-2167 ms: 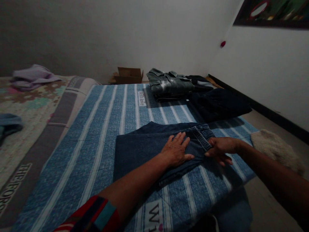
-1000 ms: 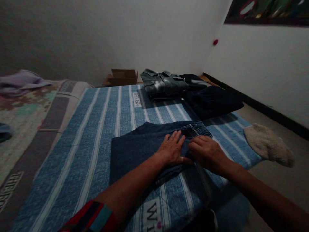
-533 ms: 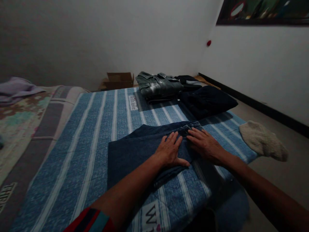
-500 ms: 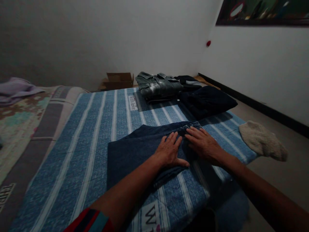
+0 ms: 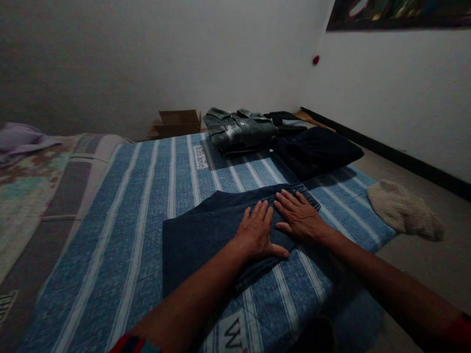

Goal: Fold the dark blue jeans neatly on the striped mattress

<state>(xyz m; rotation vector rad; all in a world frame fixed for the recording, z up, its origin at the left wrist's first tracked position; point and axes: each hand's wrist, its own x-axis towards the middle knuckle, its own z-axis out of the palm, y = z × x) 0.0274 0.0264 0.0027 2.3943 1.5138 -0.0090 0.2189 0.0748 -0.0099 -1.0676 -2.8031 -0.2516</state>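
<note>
Dark blue denim trousers point(image 5: 198, 240), folded, lie on the blue striped sheet point(image 5: 121, 215) before me. My left hand point(image 5: 255, 233) rests flat on them with the fingers stretched and the thumb out to the right. Just right of it, my right hand point(image 5: 298, 213) presses flat on the ribbed-waistband end, fingers spread. Neither hand grips anything. Part of the trousers is hidden under my hands and left forearm.
Behind the trousers lie a folded grey denim jacket point(image 5: 239, 130) and a dark navy folded garment point(image 5: 318, 152). A beige knitted item point(image 5: 403, 208) hangs over the right edge. An open cardboard box point(image 5: 178, 122) stands at the back wall; a lilac cloth point(image 5: 24, 139) lies far left.
My right hand has slid slightly left and flattened onto the trousers, whose waistband end now lies unfolded flatter to the right. My left hand stays nearly in place.
</note>
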